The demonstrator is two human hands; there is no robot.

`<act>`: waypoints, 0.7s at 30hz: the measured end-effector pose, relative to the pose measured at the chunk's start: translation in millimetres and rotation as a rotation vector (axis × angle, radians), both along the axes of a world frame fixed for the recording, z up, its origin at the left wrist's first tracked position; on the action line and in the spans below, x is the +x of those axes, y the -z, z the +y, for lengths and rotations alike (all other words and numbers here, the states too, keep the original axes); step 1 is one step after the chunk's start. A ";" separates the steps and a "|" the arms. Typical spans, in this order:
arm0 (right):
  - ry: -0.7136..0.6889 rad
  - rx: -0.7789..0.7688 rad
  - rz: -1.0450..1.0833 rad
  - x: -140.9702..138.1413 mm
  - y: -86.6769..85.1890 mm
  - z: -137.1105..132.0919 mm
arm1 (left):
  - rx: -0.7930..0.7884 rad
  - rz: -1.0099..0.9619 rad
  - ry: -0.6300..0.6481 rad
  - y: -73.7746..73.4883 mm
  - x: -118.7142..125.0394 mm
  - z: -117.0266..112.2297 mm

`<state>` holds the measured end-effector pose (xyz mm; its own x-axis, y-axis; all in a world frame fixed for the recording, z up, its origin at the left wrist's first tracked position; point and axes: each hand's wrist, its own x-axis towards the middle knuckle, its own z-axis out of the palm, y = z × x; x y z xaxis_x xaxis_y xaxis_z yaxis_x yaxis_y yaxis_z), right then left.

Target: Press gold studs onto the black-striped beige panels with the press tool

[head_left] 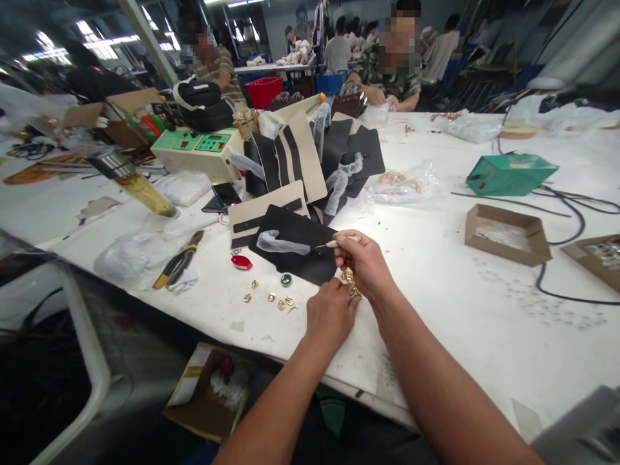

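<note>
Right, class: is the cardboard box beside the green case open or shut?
Open: no lid covers the cardboard box, so its pale inside shows.

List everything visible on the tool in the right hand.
The slim awl-like hand tool has a pale cream handle narrowing to a thin tip; finer detail is too small to tell. The right hand pinches it between thumb and fingers, roughly level, tip pointing left over a black leather-like panel. Whether the tip touches the panel cannot be told.
</note>
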<state>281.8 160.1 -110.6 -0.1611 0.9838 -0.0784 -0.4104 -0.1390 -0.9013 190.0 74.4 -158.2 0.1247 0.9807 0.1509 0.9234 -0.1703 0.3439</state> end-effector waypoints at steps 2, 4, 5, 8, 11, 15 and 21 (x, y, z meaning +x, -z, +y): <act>-0.001 -0.012 0.009 0.2 -0.2 0.2 | -0.010 0.004 -0.005 0.7 0.7 5.3; -0.010 -0.019 0.012 0.3 0.9 0.2 | -0.011 0.000 0.000 2.0 -0.4 7.6; -0.020 -0.016 0.009 0.1 1.7 0.0 | -0.010 -0.002 0.002 2.5 -1.7 7.3; -0.093 0.024 -0.048 -2.5 4.4 -3.4 | 0.000 -0.008 -0.005 2.8 -9.5 -1.5; -0.211 0.083 -0.200 -10.5 8.0 -11.3 | 0.044 -0.144 -0.025 2.4 -25.8 -22.8; -0.313 0.244 -0.493 -28.4 20.5 -24.2 | 0.100 -0.522 -0.150 4.6 -59.0 -57.2; -0.213 0.458 -0.910 -49.6 46.1 -33.9 | 0.118 -0.934 -0.495 6.8 -101.3 -76.8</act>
<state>232.2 126.2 -156.7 -0.4021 0.9081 0.1169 0.4437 0.3049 -0.8427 88.7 -2.4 -165.0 -0.4984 0.8634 0.0786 0.2774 0.0730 0.9580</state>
